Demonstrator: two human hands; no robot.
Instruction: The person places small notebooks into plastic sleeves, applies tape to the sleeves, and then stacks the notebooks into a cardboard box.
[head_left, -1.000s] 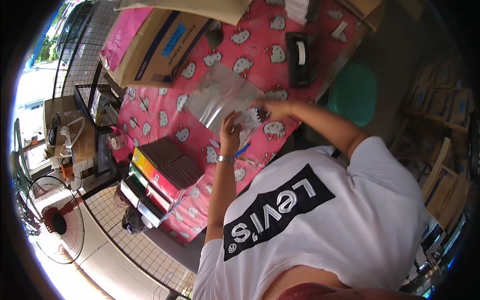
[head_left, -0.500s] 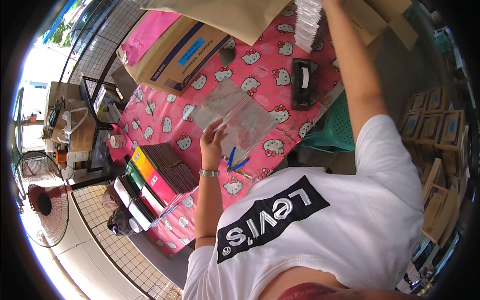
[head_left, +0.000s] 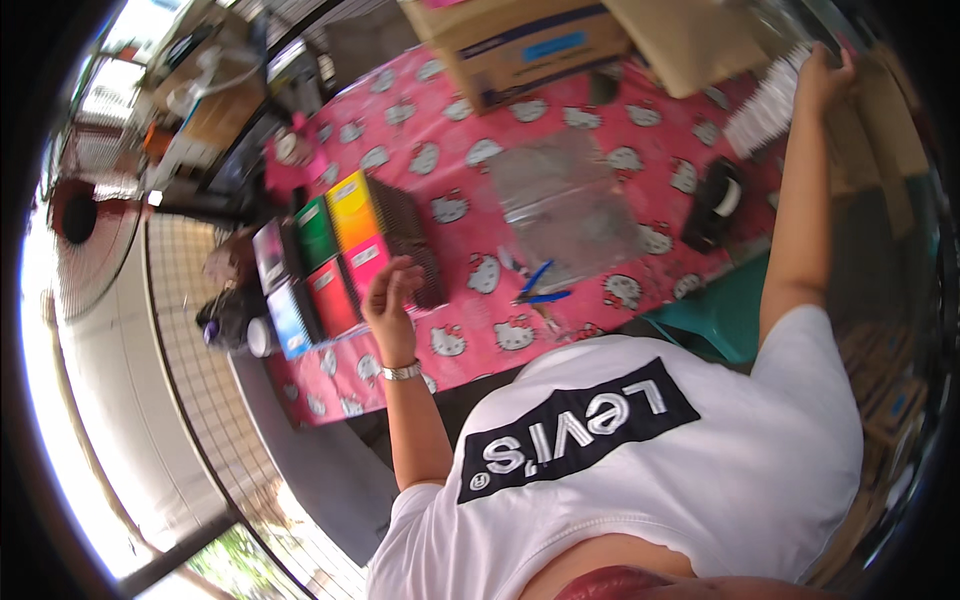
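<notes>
My left hand [head_left: 393, 300] is beside the front of the spiral notebook stacks [head_left: 410, 235], its fingers loosely bent and apart, holding nothing. Yellow, pink, green and red covers show on the stacks. My right hand [head_left: 822, 80] reaches far right, at the edge of a long pile of clear plastic sleeves [head_left: 768, 105]. Its fingers look spread, though motion blurs them; whether they touch the pile is unclear. A clear plastic bag [head_left: 565, 200] lies flat mid-table. Blue-handled cutters [head_left: 540, 285] rest by its near edge.
A pink patterned cloth [head_left: 450, 330] covers the table. A black tape dispenser [head_left: 712, 205] stands toward the right. Cardboard boxes [head_left: 540, 50] sit at the back, with an open carton [head_left: 870, 130] at far right. A green stool [head_left: 715, 315] is under the near right edge.
My left hand has left the plastic bag and shifted over to the notebook stacks. The head view has swung, so the table's things appear further right. My right hand stays by the sleeve pile.
</notes>
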